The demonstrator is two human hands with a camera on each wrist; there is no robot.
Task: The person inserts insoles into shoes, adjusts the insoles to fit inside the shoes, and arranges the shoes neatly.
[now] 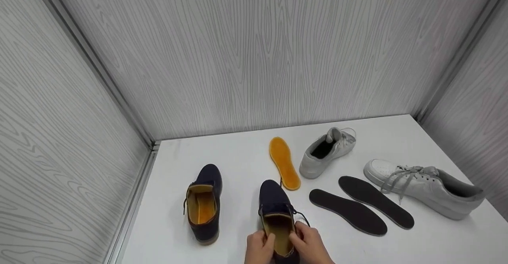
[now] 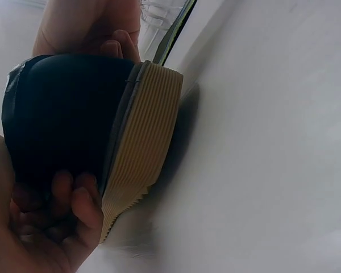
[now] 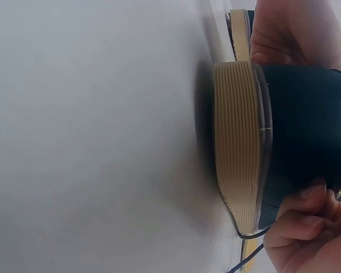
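Observation:
Both hands grip a navy lace-up shoe (image 1: 274,196) at the front middle of the table, its toe pointing away. On its left side the left hand (image 1: 260,247) has the thumb over the opening's edge and fingers curled on the outer wall. The right hand (image 1: 310,243) pinches the opposite edge the same way. In the left wrist view the dark heel (image 2: 68,114) and ribbed tan sole (image 2: 145,119) show close over the white surface. A tan inside shows in this shoe. Its mate, another navy shoe (image 1: 208,176), stands to the left with an orange insole (image 1: 205,210) inside.
An orange insole (image 1: 283,162) lies behind the held shoe. Two black insoles (image 1: 349,212) lie to the right. One white sneaker (image 1: 323,157) stands at the back, another white sneaker (image 1: 420,190) at the far right. Grey wood-grain panels (image 1: 258,57) enclose the white table (image 1: 170,184).

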